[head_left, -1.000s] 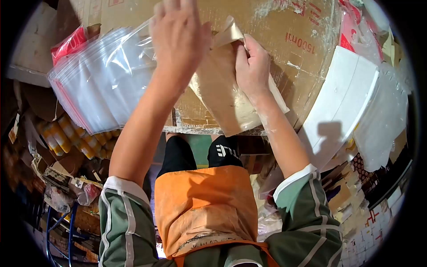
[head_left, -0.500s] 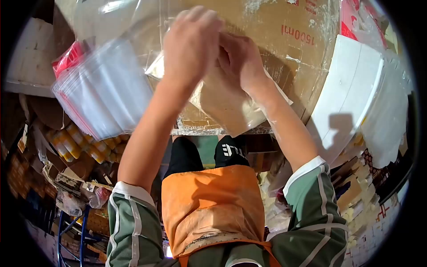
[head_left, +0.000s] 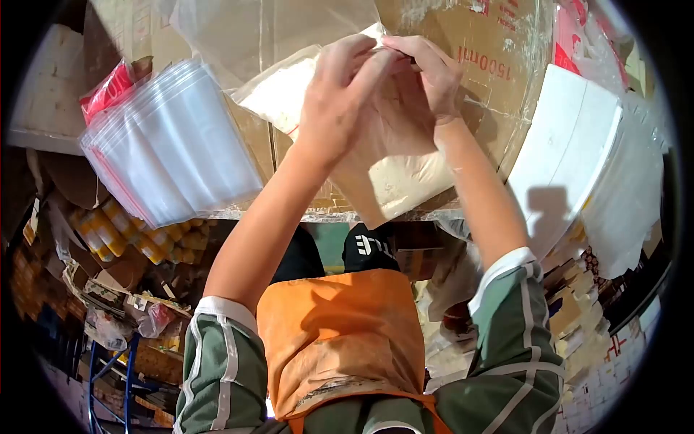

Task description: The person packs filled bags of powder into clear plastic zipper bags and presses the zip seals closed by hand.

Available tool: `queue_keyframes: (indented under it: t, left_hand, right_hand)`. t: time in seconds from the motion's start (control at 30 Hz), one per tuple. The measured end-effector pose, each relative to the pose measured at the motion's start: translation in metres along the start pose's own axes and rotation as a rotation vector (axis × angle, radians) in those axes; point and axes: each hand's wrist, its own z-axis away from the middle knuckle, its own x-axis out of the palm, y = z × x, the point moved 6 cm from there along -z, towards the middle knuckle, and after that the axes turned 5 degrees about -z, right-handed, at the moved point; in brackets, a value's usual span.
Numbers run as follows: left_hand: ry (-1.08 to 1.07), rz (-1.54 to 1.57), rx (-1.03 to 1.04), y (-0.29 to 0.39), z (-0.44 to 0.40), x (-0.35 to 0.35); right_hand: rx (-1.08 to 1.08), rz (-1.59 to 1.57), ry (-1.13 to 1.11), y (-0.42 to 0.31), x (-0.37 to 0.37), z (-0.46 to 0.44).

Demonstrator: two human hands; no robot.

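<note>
A clear plastic bag of pale powder lies on a cardboard box in front of me. My left hand and my right hand meet at the bag's upper edge, both pinching it with fingertips nearly touching. Another pale-filled bag shows just left of my left hand, partly covered by it. Above it spreads a large clear plastic sheet or bag. A stack of clear zip bags with a red edge rests on the left of the box.
A red plastic packet sits behind the zip bags. On the right leans a white foam panel, with clear plastic wrap beside it. Yellow-and-white packages lie lower left, above a blue metal frame.
My left hand has come down and right to join my right hand at the bag's edge. A clear plastic sheet and a pale-filled bag now show at the upper left.
</note>
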Motion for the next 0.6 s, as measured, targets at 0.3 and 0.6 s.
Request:
queue_keyframes:
  t: [0.3,0.6]
  left_hand:
    - [0.084,-0.423,-0.693,-0.045,0.097,-0.058]
    - [0.218,0.398,-1.254,-0.038,0.139,-0.015]
  right_hand:
    - [0.225,0.149,-0.112,0.039,0.004,0.001]
    - [0.492,0.028,-0.274,0.064,0.015,0.007]
